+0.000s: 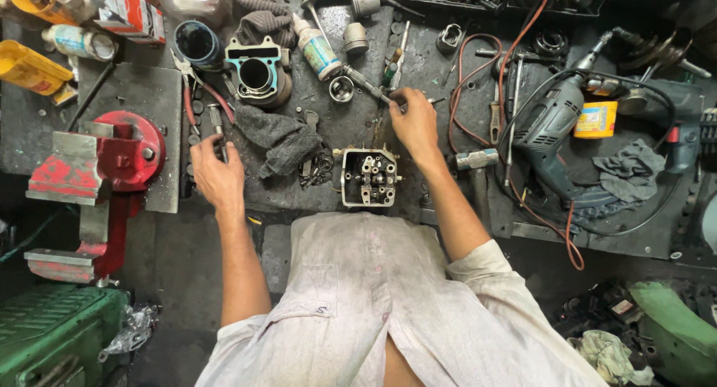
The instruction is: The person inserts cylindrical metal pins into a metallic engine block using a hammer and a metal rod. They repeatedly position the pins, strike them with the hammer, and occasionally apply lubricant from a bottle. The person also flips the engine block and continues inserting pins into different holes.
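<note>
Left hand [216,174] grips a slim tool left of the cylinder head [368,178]; right hand [413,122] pinches a small metal part just beyond it.

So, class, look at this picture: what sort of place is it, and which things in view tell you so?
Most likely a small engine repair workshop: a red bench vise, an engine cylinder head on the greasy workbench, and an electric drill among scattered tools.
</note>
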Demonstrator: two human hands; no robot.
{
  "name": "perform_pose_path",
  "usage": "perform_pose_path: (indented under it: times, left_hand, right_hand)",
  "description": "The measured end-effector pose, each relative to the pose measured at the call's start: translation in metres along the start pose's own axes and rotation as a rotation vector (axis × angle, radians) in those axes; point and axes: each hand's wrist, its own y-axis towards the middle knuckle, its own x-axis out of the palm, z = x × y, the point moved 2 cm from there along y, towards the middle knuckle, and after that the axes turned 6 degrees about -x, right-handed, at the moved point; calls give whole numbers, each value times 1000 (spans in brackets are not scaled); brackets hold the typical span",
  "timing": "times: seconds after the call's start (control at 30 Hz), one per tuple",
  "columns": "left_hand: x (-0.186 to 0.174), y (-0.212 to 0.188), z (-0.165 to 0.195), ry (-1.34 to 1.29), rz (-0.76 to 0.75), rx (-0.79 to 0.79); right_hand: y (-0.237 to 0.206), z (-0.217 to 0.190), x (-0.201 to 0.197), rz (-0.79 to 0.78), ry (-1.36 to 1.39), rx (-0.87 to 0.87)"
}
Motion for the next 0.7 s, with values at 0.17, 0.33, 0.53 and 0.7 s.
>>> perform_pose_path:
  times: [0.17, 0.33, 0.53, 0.7]
  left_hand:
    - [-1, -5, -8, 1, -30, -28]
    - [-2, -5, -9, -83, -67, -117]
    - [-4, -4, 9, -275, -21, 52]
    - [-11, -4, 32, -398, -46, 104]
  right_hand:
    - [4, -6, 1, 13, -81, -38]
    - [7, -13, 0, -64, -220, -86]
    - [2, -16, 12, -186, -400, -131]
    - [-5, -7, -1, -273, -35, 81]
